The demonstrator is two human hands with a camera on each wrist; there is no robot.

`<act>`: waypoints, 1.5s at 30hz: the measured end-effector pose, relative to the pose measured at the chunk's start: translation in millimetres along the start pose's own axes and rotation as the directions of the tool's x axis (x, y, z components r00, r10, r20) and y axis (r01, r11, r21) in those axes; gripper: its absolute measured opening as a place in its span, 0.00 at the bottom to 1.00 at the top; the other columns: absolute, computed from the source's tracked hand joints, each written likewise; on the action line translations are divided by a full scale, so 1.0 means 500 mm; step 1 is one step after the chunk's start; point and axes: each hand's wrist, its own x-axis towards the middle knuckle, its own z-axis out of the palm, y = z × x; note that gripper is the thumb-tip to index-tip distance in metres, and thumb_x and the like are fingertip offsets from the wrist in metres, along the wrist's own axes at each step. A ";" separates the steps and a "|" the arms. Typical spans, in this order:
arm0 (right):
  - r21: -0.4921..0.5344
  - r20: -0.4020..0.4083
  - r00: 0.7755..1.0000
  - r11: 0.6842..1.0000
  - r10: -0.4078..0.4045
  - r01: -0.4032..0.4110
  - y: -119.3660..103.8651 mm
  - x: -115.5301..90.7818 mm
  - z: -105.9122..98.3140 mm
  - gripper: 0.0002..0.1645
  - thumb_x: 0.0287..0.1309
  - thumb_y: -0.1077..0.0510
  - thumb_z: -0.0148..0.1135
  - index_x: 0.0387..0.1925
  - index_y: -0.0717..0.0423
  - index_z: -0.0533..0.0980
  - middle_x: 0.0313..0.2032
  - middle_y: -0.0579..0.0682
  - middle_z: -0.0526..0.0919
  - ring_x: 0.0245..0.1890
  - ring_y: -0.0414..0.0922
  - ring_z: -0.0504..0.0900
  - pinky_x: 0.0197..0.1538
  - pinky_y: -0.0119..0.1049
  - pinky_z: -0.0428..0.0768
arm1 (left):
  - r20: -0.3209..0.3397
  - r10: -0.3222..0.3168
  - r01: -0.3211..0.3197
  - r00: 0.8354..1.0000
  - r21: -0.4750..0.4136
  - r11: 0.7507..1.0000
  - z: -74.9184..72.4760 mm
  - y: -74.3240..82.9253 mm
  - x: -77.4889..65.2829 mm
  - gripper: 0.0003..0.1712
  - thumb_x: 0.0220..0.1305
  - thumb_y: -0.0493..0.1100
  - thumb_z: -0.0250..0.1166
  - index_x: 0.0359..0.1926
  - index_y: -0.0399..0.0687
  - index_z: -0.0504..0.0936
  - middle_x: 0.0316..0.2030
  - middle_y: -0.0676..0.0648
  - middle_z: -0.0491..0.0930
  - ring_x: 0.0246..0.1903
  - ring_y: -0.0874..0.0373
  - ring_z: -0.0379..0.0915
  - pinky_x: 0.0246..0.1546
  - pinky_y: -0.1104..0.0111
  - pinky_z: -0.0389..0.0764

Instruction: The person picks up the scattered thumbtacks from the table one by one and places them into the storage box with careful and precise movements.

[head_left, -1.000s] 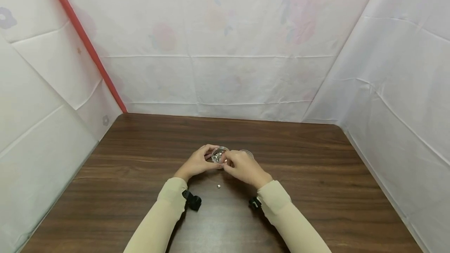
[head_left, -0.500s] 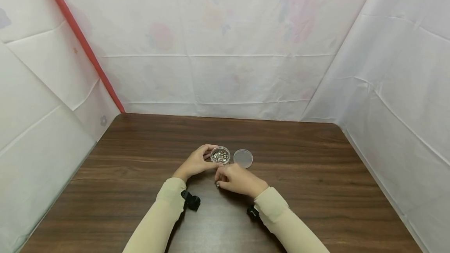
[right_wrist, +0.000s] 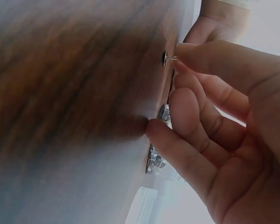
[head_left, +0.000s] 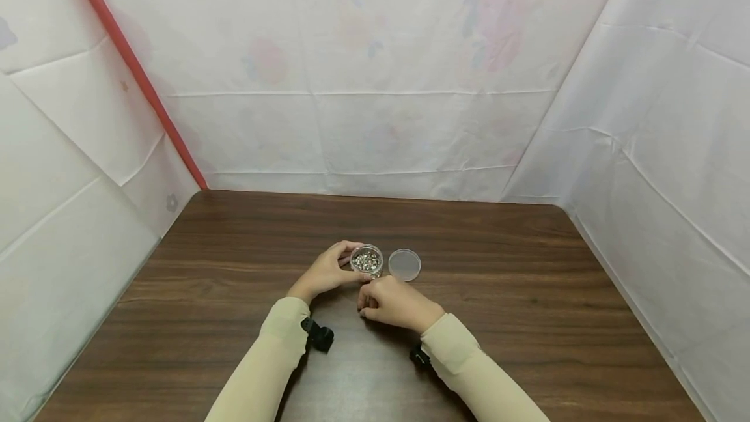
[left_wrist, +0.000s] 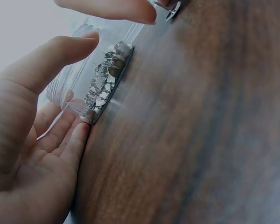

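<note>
A small clear round jar (left_wrist: 77,69) holds several metal thumbtacks (head_left: 366,260) and stands on the table. My left hand (head_left: 325,272) grips its side, thumb in front and fingers behind. Just in front of the jar, my right hand (head_left: 401,303) pinches one thumbtack (right_wrist: 166,58) by its pin between thumb and index fingertip. That tack's flat head is at the tabletop, with the pin pointing away from it. In the head view the right hand hides this tack. The other right fingers are bent close to the table, beside the jar.
A clear round lid (head_left: 405,265) lies flat on the table just right of the jar. The brown wood-grain table (head_left: 498,318) has pale cloth (head_left: 375,129) hanging behind it and at both sides. A red strip (head_left: 137,73) runs along the left.
My right hand has come out of the jar towards me, down to the thumbtack that lay on the table, uncovering the lid. The left hand and the jar have stayed put.
</note>
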 end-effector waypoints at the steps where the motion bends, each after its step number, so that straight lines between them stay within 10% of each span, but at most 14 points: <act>1: 0.000 0.007 1.000 1.000 0.006 -0.006 0.000 0.000 0.001 0.02 0.50 0.56 0.68 0.29 0.46 0.81 0.20 0.34 0.77 0.19 0.25 0.69 0.23 0.18 0.72 | -0.001 0.001 -0.001 1.000 0.000 1.000 0.000 -0.001 0.000 0.41 0.42 0.54 0.76 0.58 0.54 0.70 0.57 0.51 0.69 0.56 0.58 0.66 0.55 0.58 0.76; 45: 0.153 0.004 0.999 0.987 0.052 -0.052 0.023 -0.016 -0.007 0.04 0.60 0.58 0.59 0.30 0.47 0.78 0.23 0.35 0.77 0.21 0.28 0.71 0.25 0.22 0.74 | -0.015 0.004 -0.004 1.000 0.034 0.999 -0.001 0.003 -0.003 0.40 0.42 0.55 0.76 0.57 0.56 0.71 0.57 0.52 0.69 0.56 0.59 0.66 0.58 0.58 0.73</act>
